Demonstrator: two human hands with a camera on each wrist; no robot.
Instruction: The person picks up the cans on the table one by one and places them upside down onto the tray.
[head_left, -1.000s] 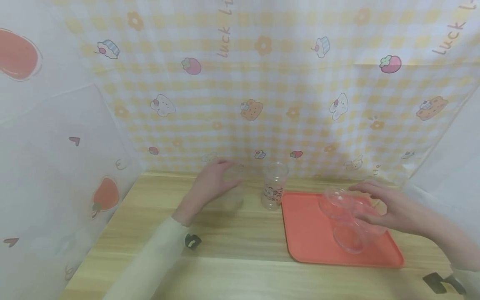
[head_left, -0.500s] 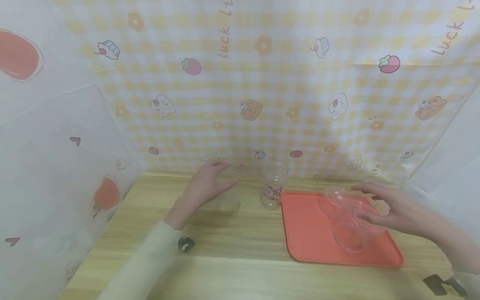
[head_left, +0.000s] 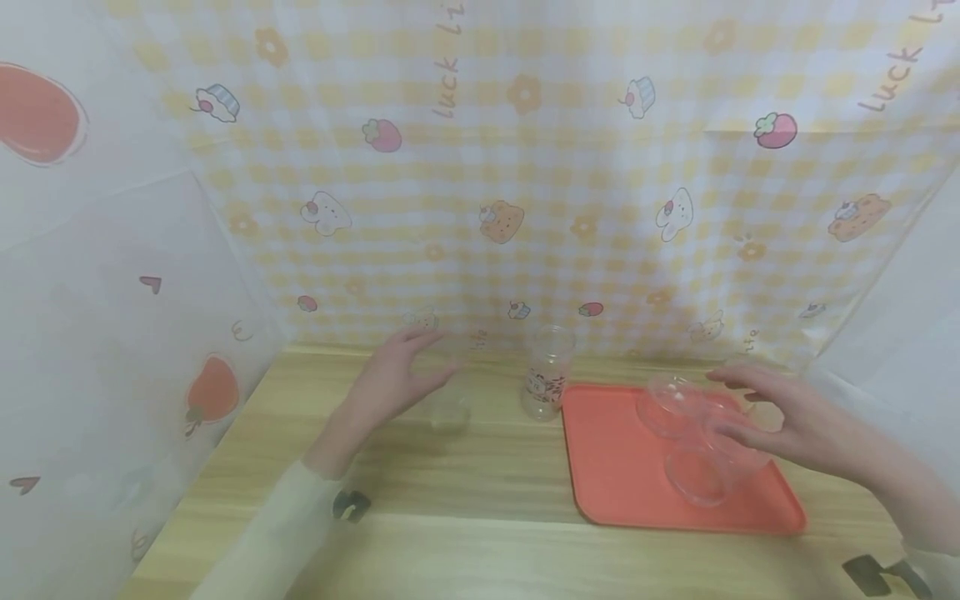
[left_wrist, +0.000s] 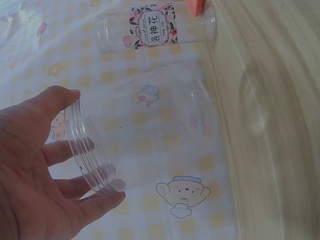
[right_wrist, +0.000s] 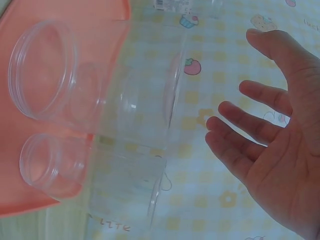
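My left hand (head_left: 386, 385) grips a clear plastic jar (left_wrist: 145, 125) round its threaded mouth, thumb on one side and fingers on the other. In the head view this jar stands out only faintly over the left part of the table. To its right is another clear jar (head_left: 546, 385), upright, with a flowered paper label (left_wrist: 154, 25). My right hand (head_left: 787, 421) hovers with spread, slightly bent fingers beside several clear jars on the tray (head_left: 618, 487). Two of these, a wide jar (right_wrist: 42, 70) and a narrower jar (right_wrist: 40, 162), stand mouth down; the fingers are apart from them.
The orange-red tray occupies the right side of the wooden table (head_left: 480, 550). Behind the table hangs a yellow checked cloth (head_left: 420, 183), with white printed cloth (head_left: 97, 350) at the left side. The labelled jar stands close to the tray's left edge.
My left hand has drawn the held jar leftward and slightly nearer, away from the labelled jar. The right hand has hardly moved, and the jars on the tray stay put.
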